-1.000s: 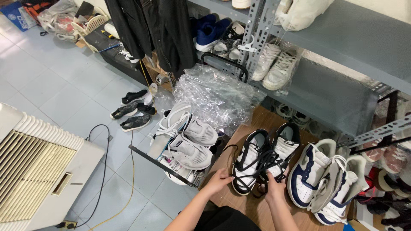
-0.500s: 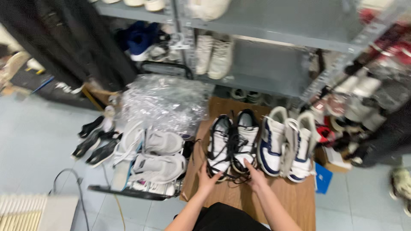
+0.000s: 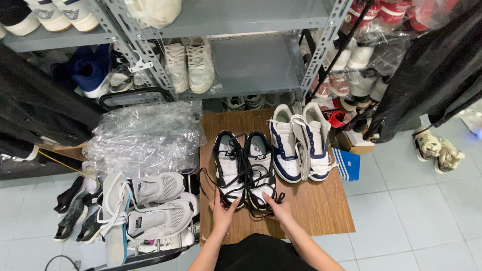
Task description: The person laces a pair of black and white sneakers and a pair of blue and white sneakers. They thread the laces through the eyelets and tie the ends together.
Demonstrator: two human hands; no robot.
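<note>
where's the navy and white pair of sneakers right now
The navy and white sneakers sit on the wooden board, right of the black and white pair.

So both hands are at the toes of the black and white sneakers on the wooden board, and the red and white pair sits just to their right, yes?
Not quite. The pair beside the black and white sneakers is navy and white, not red and white. The head view shows it. The rest holds: the left hand and right hand are at the toes, on the wooden board.
</note>
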